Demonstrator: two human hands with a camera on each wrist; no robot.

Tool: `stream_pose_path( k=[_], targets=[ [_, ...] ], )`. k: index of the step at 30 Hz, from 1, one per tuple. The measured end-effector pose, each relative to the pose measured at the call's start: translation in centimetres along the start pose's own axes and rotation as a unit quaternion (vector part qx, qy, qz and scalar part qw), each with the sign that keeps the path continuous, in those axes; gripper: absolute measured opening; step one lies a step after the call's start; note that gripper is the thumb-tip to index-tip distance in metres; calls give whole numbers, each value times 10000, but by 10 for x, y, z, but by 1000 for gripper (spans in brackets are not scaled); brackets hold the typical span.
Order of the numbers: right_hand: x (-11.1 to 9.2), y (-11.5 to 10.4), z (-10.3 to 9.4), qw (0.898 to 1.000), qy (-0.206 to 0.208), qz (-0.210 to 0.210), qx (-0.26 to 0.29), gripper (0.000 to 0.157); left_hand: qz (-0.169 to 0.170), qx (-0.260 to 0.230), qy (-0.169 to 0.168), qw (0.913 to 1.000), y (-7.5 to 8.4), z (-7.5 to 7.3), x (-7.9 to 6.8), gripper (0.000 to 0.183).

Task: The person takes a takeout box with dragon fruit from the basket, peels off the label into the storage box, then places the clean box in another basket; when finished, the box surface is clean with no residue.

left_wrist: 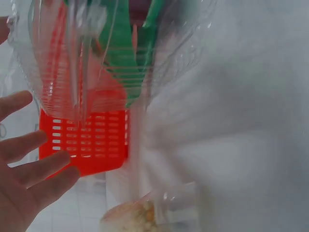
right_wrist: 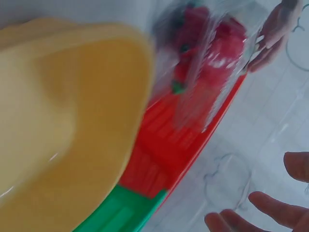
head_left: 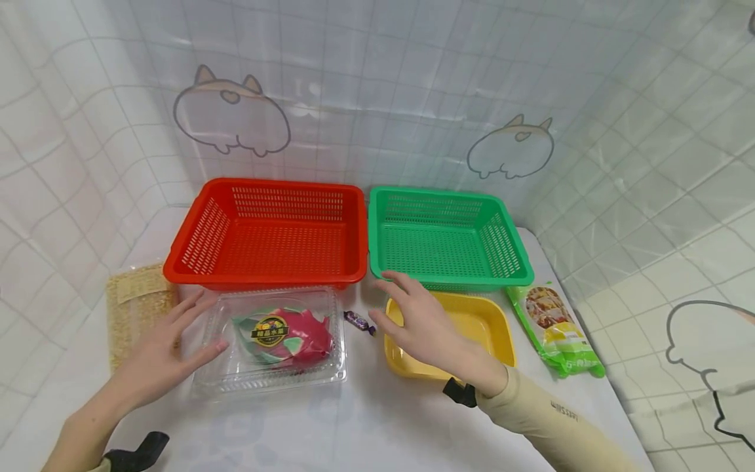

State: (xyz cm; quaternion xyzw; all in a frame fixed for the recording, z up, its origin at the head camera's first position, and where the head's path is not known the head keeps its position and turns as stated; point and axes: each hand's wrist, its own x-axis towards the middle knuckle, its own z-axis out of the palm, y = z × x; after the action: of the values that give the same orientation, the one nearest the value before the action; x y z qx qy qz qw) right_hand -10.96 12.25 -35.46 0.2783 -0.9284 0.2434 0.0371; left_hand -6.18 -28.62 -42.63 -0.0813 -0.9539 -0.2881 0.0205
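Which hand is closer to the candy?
Right. The right hand is over the yellow tray, its fingertips near the candy. The left hand is farther off, at the opposite end of the clear box.

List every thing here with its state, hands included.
Left hand: spread, holding nothing
Right hand: holding nothing
Red basket: upright, nothing visible inside
Green basket: upright, nothing visible inside
Yellow tub: upright, partly hidden by right hand
Clear box: closed, dragon fruit inside
Candy: wrapped
Grain bag: filled, lying flat, seal unclear
Green bag: filled, lying flat, seal unclear
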Motion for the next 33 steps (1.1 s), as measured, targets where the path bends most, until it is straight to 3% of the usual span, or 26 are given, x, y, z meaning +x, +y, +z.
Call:
stream_pose_path(
  k=[5, 11, 18, 25, 33],
  targets=[
    [11, -15, 11, 9985, -116, -402, 347, 41, -15, -206, -182, 9996, 3, 6, -5, 89],
    [27, -29, 20, 9941, -438, -702, 707, 35, -85, -825, -416, 9957, 8, 10, -7, 95],
    [40, -48, 26, 9846, -1235, -694, 1021, 34, -150, -1348, -722, 9881, 5, 15, -7, 101],
    [59, -62, 46, 9742, -1670, -850, 1257, 29, -227, -1612, -844, 9830, 2, 19, -7, 98],
    [85, -75, 68, 9710, -2164, -579, 833, 32, -243, -1808, -816, 9798, 4, 19, -7, 99]
  ],
)
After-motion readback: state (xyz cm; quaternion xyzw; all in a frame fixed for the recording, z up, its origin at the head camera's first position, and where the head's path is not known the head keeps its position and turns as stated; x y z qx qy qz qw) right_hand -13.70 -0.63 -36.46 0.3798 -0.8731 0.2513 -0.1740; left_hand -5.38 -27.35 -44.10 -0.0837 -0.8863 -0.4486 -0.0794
